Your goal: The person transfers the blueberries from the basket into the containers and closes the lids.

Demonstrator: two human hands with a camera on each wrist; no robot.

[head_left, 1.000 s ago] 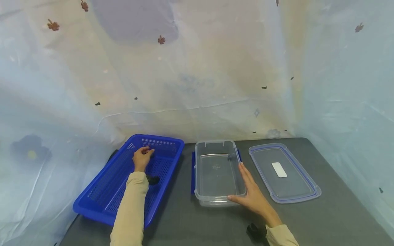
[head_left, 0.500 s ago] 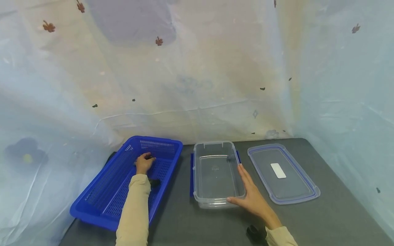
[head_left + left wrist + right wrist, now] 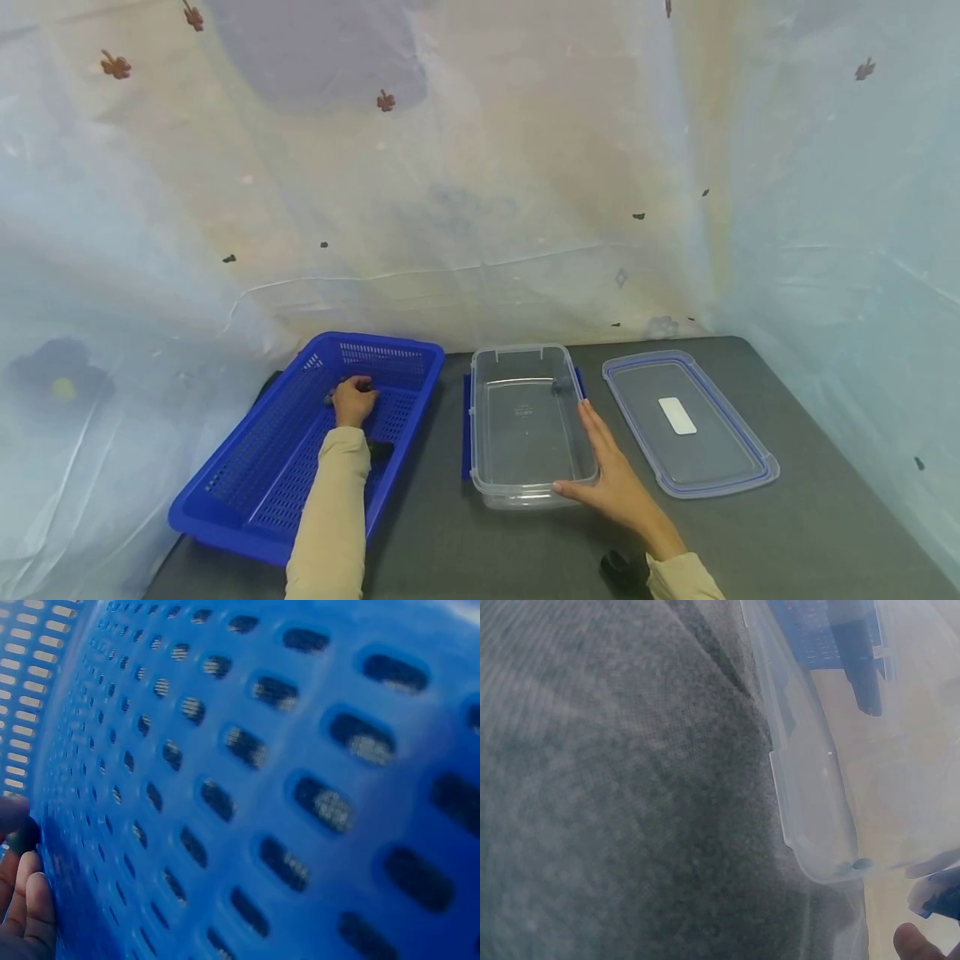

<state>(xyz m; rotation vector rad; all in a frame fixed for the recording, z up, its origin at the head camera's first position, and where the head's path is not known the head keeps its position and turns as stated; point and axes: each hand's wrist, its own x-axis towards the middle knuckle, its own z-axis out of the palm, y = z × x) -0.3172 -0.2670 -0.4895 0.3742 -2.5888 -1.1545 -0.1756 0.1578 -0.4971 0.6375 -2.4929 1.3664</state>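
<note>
left hand (image 3: 354, 402) curled on small dark object (image 3: 365, 385), far end of blue perforated plastic basket (image 3: 247, 508) | right hand (image 3: 611, 477) flat-fingered against right wall of clear rectangular plastic container (image 3: 525, 417)

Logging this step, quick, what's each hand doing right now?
Left hand: in the basket, fingers curled on a small dark thing.
Right hand: open, flat against the tub.

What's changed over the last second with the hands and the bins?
The left hand dropped lower inside the blue basket, fingers closing over a small dark object at its far end. The right hand stayed flat against the clear container; the lid stayed put.
</note>
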